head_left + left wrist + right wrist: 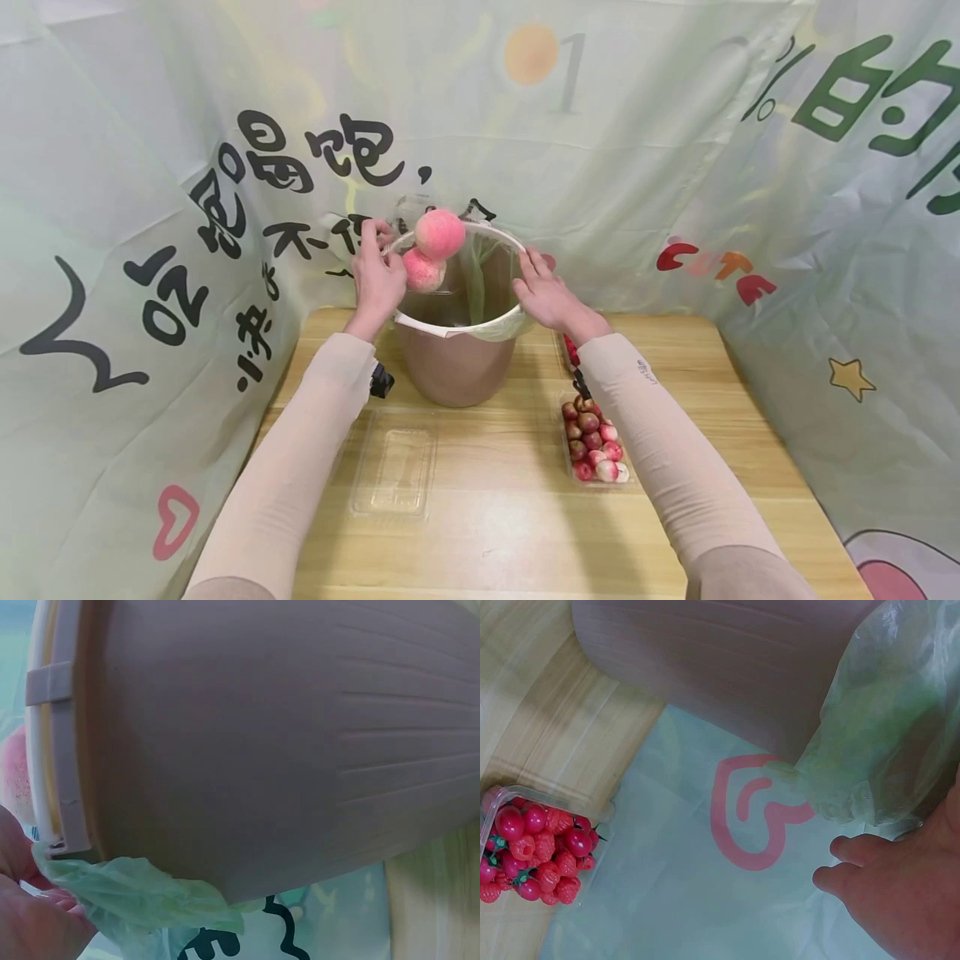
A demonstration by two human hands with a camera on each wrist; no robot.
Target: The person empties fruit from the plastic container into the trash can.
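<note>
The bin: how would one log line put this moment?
bin: lined, upright | left hand: at rim, beside two peaches | right hand: at opposite side

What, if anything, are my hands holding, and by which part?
It cannot be told: the left hand and right hand are at opposite sides of the brown plastic bin's round white rim, contacts partly hidden.

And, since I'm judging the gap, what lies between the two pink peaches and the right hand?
In the head view, the open mouth of the bin lies between the peaches and the right hand, with greenish plastic showing inside.
</note>
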